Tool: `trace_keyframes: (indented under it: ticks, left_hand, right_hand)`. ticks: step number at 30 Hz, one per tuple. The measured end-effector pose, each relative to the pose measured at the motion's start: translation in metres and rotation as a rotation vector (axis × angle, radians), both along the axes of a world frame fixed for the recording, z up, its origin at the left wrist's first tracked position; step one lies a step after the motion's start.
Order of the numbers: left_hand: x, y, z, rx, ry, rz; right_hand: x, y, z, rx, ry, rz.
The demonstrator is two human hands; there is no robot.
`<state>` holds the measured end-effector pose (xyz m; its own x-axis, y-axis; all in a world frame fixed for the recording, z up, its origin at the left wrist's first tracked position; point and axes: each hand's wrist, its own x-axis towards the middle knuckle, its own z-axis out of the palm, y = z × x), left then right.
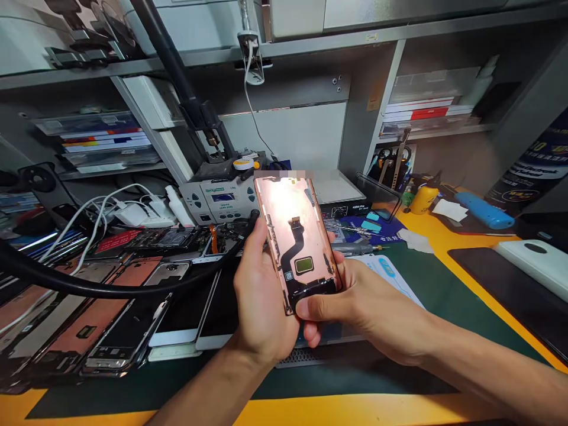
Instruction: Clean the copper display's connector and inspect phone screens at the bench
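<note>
A phone screen assembly (270, 207), its copper-coloured back facing me, is held tilted up over the middle of the bench. A black flex cable (293, 245) runs down that back beside a small greenish-gold square. My left hand (261, 302) cradles the left edge and underside, its fingers mostly hidden behind. With the thumb pressed on the black lower corner, my right hand (350, 302) grips the bottom right edge. Bright light glares off the upper part of the copper sheet.
Several phone screens and frames (133, 319) lie in a row at left, crossed by a thick black hose (133, 290). Behind stands a grey rework station (224, 201). A yellow bottle (425, 198) and a blue cylinder (484, 210) are at right, near a dark phone (510, 290).
</note>
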<state>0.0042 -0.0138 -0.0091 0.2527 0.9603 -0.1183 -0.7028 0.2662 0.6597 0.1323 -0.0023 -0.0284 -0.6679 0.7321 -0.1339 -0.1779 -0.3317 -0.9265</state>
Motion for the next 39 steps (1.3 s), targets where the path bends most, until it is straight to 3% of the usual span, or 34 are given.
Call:
trace_keyframes:
  ticks: [5, 16, 27, 33, 39]
  left_hand:
    - [0.002, -0.001, 0.002, 0.010, 0.001, 0.120]
    - [-0.004, 0.002, 0.005, -0.041, -0.037, 0.094]
    - [-0.007, 0.001, 0.003, 0.026, 0.002, 0.123]
    - [-0.011, 0.003, 0.008, 0.053, 0.041, 0.270]
    - [-0.012, 0.002, 0.008, 0.066, 0.053, 0.279]
  right_hand:
    - [0.003, 0.003, 0.002, -0.008, -0.032, 0.028]
    - [0.013, 0.007, 0.003, -0.041, -0.028, 0.087]
    - [0.028, 0.017, 0.006, -0.018, 0.011, 0.184]
    - [0.042, 0.026, 0.003, -0.070, -0.003, 0.091]
    - [0.036, 0.021, 0.007, 0.026, -0.208, 0.044]
